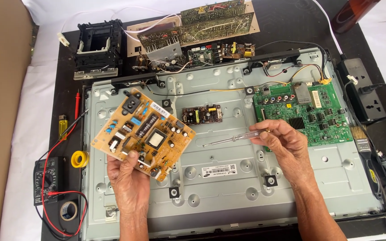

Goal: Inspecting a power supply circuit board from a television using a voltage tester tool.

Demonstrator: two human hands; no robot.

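Holding: your left hand (128, 172) is pinching the tan circuit board (143, 134) by its near edge, fingers closed on it, tilting it parts-up above the grey metal panel (228, 187) so its face is showing to you. Your right hand (284, 145) is gripping a clear-handled screwdriver (235, 138), fingers wrapped narrow round the handle, tip pointing left toward the board. Lying on the panel: a small board (202, 115) at centre, a green board (309, 111) at right. Sitting nearby: a black meter (45, 180) with red leads, a yellow tape roll (80, 159), a power strip (362, 89), a brush (362, 140).
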